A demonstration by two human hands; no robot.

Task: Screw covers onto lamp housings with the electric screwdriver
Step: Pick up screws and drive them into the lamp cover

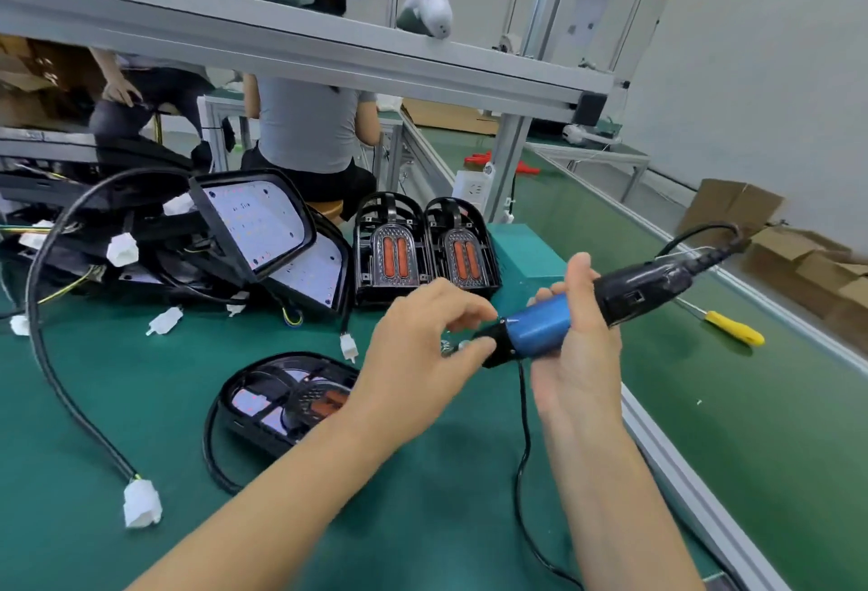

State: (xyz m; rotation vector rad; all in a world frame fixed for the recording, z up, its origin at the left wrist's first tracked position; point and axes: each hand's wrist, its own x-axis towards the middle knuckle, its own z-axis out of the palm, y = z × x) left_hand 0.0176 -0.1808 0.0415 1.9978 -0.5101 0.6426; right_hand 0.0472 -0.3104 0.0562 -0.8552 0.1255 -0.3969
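holding the screwdriver (563, 323) almost level above the mat (141, 379), i have its nose turned toward my left hand (422, 346), probably so a screw can be fed onto the bit before i go down to the work. my right hand (582, 337) grips the blue barrel from underneath, thumb over the top and fingers curled behind it; the black rear end and its cord (521, 440) run off to the right and down across the mat.

my left hand is mostly closed, thumb and forefinger pinching together right at the bit. something small and shiny sits at the fingertips, likely a screw, but it is too small for me to be sure.

the housing (282, 398) i am working on lies flat on the mat just below and left of my left hand, part hidden by the wrist, with a cover that shows an orange lens seated in it. i judge it is parked there within easy reach of the tip.

beyond it two more covers (425, 245) stand upright side by side against a teal block (526, 252), and open housings with white boards (253, 224) are piled to the left, their white plugs (141, 503) trailing on black cables. a yellow-handled tool (732, 327) lies on the belt to the right.
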